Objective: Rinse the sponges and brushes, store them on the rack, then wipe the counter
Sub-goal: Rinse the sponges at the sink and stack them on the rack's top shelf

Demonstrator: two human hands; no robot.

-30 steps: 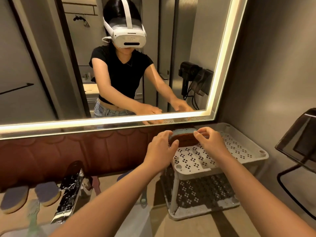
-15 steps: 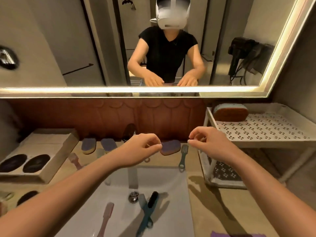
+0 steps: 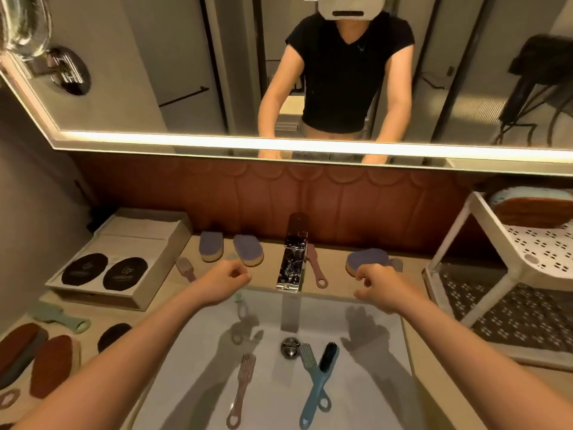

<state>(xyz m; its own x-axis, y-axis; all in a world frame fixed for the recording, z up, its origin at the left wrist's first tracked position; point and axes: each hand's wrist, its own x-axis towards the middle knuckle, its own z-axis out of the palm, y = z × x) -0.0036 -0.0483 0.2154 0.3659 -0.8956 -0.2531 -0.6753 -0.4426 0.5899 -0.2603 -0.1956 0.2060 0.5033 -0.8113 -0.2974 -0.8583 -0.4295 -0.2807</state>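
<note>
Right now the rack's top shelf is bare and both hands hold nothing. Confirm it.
Wrong on the shelf. The head view shows a sponge lying on the top shelf of the rack, so it is not bare. The rest holds: the left hand and the right hand hold nothing.

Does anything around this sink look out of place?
Yes. Three brushes lie in the sink, not on the rack: a pink brush on the left, and a blue brush crossed with a pale brush by the drain. One sponge sits on the rack.
</note>
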